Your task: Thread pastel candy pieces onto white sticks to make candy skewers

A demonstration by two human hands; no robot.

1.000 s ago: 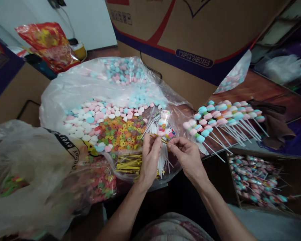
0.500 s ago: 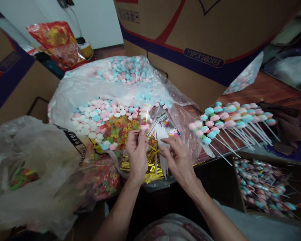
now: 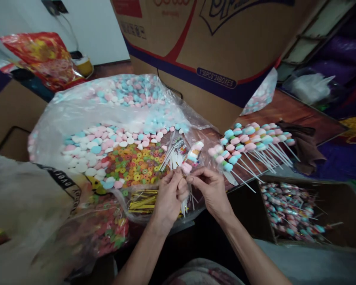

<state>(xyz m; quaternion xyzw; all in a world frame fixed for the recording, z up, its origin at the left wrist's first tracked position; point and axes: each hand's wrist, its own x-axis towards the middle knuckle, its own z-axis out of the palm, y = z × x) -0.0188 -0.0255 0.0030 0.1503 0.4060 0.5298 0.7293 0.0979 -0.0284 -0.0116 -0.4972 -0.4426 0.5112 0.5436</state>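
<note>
My left hand (image 3: 170,196) is closed around the lower end of a marshmallow skewer (image 3: 192,156) in a clear wrapper. The skewer tilts up to the right, with pink, white and blue pieces showing. At the wrapper's neck, my right hand (image 3: 209,184) pinches what looks like a thin gold twist tie, mostly hidden by the fingertips. Below and left of the hands lie loose gold twist ties (image 3: 144,200). White sticks (image 3: 174,156) lie just behind the hands. Ring gummies (image 3: 133,164) and loose marshmallows (image 3: 89,152) spread to the left on a clear plastic bag.
Unwrapped marshmallow skewers (image 3: 255,138) lie in a row on the table at right. Below them stands an open box (image 3: 338,213) of wrapped ones. A large carton (image 3: 178,67) blocks the back. A plastic bag (image 3: 20,221) of gummies fills the left front.
My hands have come together at the neck of the wrapped skewer; the right hand moved in from beside it. The skewer now leans right. The view has turned somewhat to the right.
</note>
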